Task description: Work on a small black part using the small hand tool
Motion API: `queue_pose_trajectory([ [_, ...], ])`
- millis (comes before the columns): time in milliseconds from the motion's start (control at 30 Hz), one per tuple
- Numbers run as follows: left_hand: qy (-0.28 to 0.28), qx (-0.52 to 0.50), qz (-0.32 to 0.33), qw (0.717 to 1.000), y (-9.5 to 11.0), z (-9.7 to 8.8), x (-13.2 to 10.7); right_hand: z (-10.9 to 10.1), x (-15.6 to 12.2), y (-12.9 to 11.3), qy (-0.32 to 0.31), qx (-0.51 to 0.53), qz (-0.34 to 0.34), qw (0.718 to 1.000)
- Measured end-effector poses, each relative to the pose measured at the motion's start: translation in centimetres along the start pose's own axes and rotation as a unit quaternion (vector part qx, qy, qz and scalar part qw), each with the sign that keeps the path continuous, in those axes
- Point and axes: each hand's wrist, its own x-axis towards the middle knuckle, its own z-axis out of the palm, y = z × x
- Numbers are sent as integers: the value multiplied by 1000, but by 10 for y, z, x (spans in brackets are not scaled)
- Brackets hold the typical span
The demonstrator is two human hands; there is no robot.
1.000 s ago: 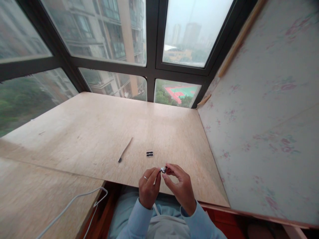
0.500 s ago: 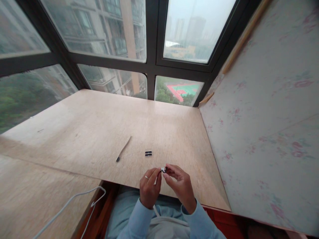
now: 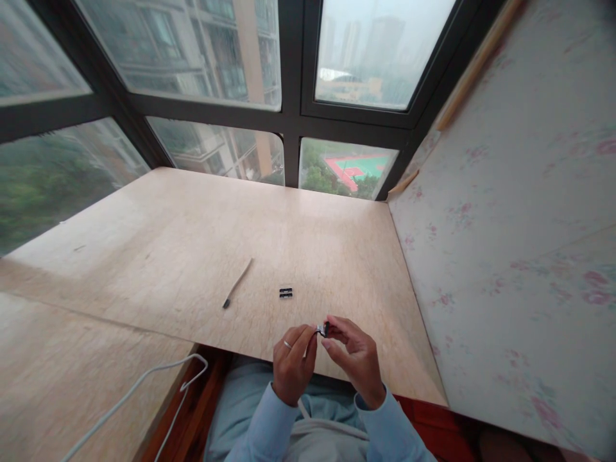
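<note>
My left hand (image 3: 292,366), with a ring on one finger, is closed in a pinch on the left end of a small black-and-silver piece (image 3: 321,331). My right hand (image 3: 357,359) holds the black end of the same piece between thumb and fingers. Both hands meet just above the front edge of the table, and the fingers hide most of the piece. Beyond them, two small black bars (image 3: 285,292) lie side by side. A thin beige flat strip with a black end (image 3: 237,283) rests further left.
The pale wood-patterned tabletop (image 3: 192,224) reaches back to dark-framed windows (image 3: 289,147). A flower-patterned wall (image 3: 500,269) borders it on the right. At the lower left, a white cable (image 3: 139,383) hangs over the edge of another surface.
Both hands have shifted slightly to the right with the small piece. More of its black end now shows by the right fingertips. The camera view has moved a little.
</note>
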Motion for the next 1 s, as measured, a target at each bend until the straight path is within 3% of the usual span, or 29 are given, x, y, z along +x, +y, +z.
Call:
queue_pose_trajectory([
  [267,-9,30,44,999,4,-1,1,-14,-5,4,-45,4,32,998],
  [500,-37,32,63,997,-1,3,-1,-10,-11,5,4,3,67,998],
  [733,-42,38,72,996,-1,2,-4,-3,-17,-1,56,-185,-57,980],
  [1000,-36,13,72,997,6,-4,-2,-8,-20,1,35,-20,22,999],
])
